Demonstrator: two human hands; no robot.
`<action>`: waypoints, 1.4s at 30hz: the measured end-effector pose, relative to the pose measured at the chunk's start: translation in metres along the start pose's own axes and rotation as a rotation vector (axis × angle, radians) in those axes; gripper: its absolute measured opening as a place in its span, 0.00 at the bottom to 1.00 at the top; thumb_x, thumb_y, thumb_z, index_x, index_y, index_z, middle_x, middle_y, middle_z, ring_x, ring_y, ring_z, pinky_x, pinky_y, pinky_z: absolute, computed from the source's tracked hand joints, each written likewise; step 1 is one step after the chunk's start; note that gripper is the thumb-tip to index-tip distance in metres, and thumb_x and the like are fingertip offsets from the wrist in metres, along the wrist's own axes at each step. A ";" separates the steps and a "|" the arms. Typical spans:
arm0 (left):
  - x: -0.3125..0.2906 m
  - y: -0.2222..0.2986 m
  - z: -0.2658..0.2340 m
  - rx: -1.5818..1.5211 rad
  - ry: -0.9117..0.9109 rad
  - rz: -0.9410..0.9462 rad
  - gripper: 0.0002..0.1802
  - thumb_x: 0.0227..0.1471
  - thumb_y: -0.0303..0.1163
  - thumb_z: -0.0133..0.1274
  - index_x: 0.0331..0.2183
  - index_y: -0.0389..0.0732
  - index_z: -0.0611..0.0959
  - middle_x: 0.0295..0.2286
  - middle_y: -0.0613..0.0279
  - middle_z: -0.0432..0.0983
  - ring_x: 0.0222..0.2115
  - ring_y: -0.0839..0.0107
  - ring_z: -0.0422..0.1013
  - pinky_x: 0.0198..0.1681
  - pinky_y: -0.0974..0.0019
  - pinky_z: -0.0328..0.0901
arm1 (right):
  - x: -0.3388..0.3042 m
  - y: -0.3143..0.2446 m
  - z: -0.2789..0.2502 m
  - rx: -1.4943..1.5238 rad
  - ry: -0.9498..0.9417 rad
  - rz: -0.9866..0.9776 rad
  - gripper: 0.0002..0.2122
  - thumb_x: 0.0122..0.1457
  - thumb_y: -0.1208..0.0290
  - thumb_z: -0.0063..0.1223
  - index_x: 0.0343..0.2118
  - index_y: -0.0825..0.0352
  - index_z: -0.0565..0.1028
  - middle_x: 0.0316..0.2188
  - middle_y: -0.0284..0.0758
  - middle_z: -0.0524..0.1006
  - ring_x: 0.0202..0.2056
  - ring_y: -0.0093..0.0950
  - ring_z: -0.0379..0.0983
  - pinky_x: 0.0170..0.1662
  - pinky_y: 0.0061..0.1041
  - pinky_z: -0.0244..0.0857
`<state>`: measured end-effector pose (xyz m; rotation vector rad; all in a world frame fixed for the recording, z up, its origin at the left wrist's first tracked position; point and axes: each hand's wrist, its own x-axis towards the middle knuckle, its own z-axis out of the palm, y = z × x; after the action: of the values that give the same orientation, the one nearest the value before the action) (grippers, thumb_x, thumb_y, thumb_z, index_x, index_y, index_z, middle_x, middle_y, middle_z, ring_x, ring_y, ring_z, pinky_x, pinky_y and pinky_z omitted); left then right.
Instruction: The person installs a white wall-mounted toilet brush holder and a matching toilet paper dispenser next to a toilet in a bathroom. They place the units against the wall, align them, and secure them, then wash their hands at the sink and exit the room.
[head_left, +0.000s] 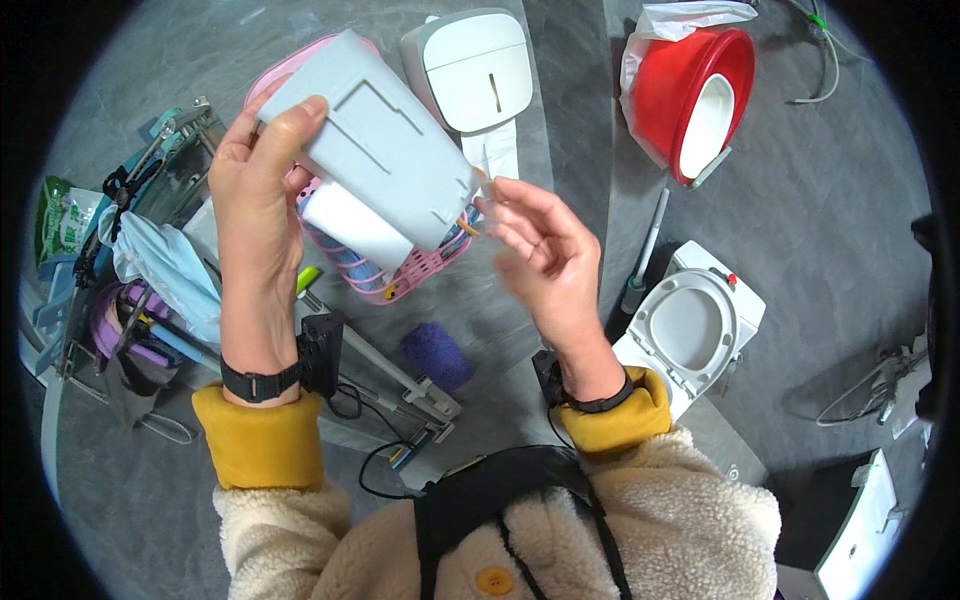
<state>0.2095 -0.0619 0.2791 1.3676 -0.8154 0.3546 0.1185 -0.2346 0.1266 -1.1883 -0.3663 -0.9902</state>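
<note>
My left hand [265, 150] grips a light grey plastic container [375, 125] by its upper left end, thumb across the outside. The container is tilted, its narrower end toward the lower right. At that end my right hand [550, 255] has its fingers curled by a small translucent piece [487, 192] and a thin orange-brown stick [467, 228]. Part of this hand is blurred, and I cannot tell exactly what it grips. Beneath the container sits a pink basket [425, 272] with a white rounded object [355, 225] and blue items inside, partly hidden.
A white tissue box [478, 75] stands behind the basket. At the far right is a red basin [660, 90] with a white bag. A white toilet [690, 320] and a toilet brush [650, 235] lie right; a purple fluffy pad [437, 355] and a cluttered rack [150, 180] left.
</note>
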 end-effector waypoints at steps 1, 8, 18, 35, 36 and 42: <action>-0.003 0.001 0.004 0.044 0.001 0.015 0.32 0.45 0.39 0.65 0.48 0.28 0.77 0.35 0.57 0.78 0.36 0.73 0.75 0.44 0.72 0.67 | 0.000 0.002 -0.006 0.262 -0.019 0.165 0.25 0.55 0.68 0.63 0.54 0.73 0.71 0.55 0.48 0.72 0.52 0.39 0.74 0.53 0.32 0.71; -0.030 0.016 0.039 0.090 -0.013 0.154 0.38 0.40 0.33 0.69 0.50 0.24 0.74 0.40 0.48 0.77 0.38 0.68 0.76 0.43 0.71 0.69 | 0.000 0.020 -0.024 0.744 0.003 0.341 0.31 0.57 0.55 0.59 0.57 0.73 0.68 0.58 0.49 0.69 0.55 0.37 0.70 0.55 0.33 0.68; -0.033 0.004 0.067 -0.045 -0.089 0.172 0.36 0.41 0.25 0.69 0.49 0.19 0.70 0.36 0.43 0.79 0.34 0.67 0.78 0.38 0.68 0.73 | -0.010 0.013 -0.018 0.183 0.085 0.021 0.30 0.56 0.65 0.62 0.60 0.72 0.66 0.58 0.40 0.70 0.58 0.27 0.66 0.60 0.28 0.62; -0.040 -0.001 0.061 -0.015 -0.081 0.116 0.36 0.42 0.25 0.68 0.50 0.19 0.70 0.39 0.44 0.78 0.37 0.67 0.78 0.41 0.70 0.72 | -0.009 0.014 -0.005 -0.666 0.160 -0.419 0.30 0.38 0.75 0.71 0.51 0.68 0.77 0.51 0.43 0.74 0.51 0.36 0.72 0.52 0.30 0.69; -0.040 -0.002 0.059 0.002 -0.088 0.118 0.36 0.42 0.25 0.68 0.50 0.19 0.70 0.39 0.44 0.78 0.38 0.67 0.77 0.42 0.70 0.72 | -0.010 0.014 -0.004 -0.681 0.156 -0.422 0.30 0.39 0.75 0.71 0.51 0.67 0.77 0.51 0.43 0.74 0.52 0.35 0.72 0.53 0.30 0.68; -0.036 -0.009 0.052 -0.061 -0.106 0.034 0.36 0.43 0.25 0.67 0.51 0.20 0.70 0.42 0.45 0.77 0.41 0.68 0.76 0.45 0.69 0.70 | -0.009 0.007 0.003 -0.737 0.189 -0.513 0.29 0.38 0.75 0.71 0.50 0.66 0.79 0.50 0.43 0.74 0.45 0.32 0.73 0.48 0.29 0.69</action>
<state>0.1744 -0.1053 0.2470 1.3256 -0.9308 0.2838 0.1199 -0.2278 0.1171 -1.6794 -0.1489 -1.7653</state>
